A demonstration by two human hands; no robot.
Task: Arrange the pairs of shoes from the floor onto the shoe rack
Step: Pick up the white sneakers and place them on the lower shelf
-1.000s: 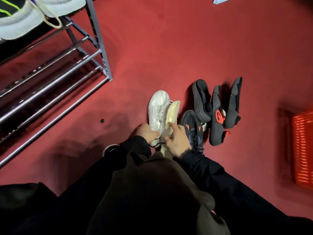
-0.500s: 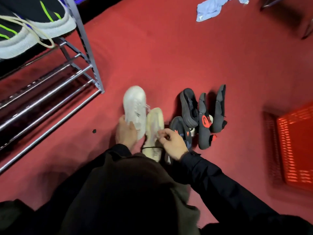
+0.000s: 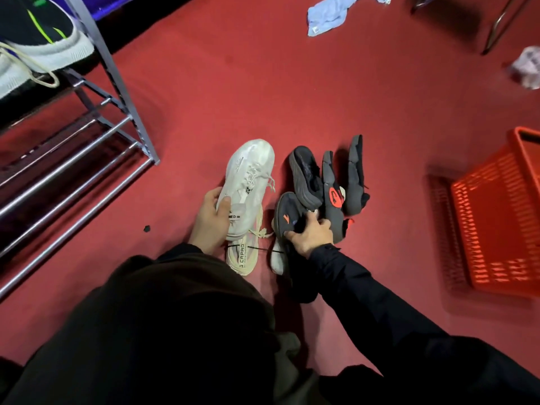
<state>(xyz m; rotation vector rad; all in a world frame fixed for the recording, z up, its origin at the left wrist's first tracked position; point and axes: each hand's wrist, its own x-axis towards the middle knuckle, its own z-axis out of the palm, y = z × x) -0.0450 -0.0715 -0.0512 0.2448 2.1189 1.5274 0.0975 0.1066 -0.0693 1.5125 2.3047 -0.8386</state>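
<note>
White sneaker [image 3: 248, 182] reads "NED ="; cream sneaker [image 3: 241, 260] reads "CAPAD".

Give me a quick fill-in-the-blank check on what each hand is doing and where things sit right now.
1. The left hand grips the ____ sneaker.
2. The right hand is closed on a dark grey shoe with an ____ logo.
3. The red basket sits on the carpet to the person's ____.
4. The black sneaker with green stripes rests on the shoe rack's ____ shelf.

Missing words: white; orange; right; top
</note>
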